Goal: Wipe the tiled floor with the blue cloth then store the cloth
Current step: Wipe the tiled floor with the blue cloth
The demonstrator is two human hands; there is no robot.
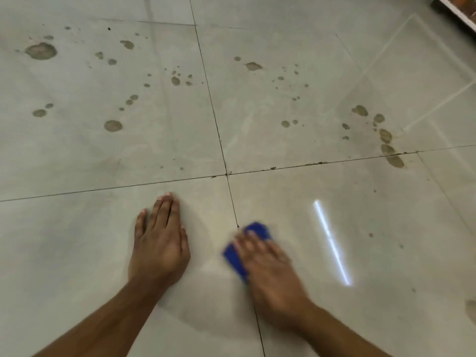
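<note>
Glossy grey tiled floor (pixel 283 112) with dark grout lines and many brown stains.
The left hand (pixel 159 243) lies flat, fingers together, on the tile; the blurred right hand (pixel 268 269) presses flat the blue cloth (pixel 239 256) beside a grout line.

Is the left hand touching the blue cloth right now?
Apart. The head view shows the left hand flat on bare tile, with open floor between it and the blue cloth under the right hand.

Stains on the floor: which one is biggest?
The round brown blotch at far upper left, well beyond the left hand. It is clearly wider than the scattered spots and the streaked chain at right.
</note>
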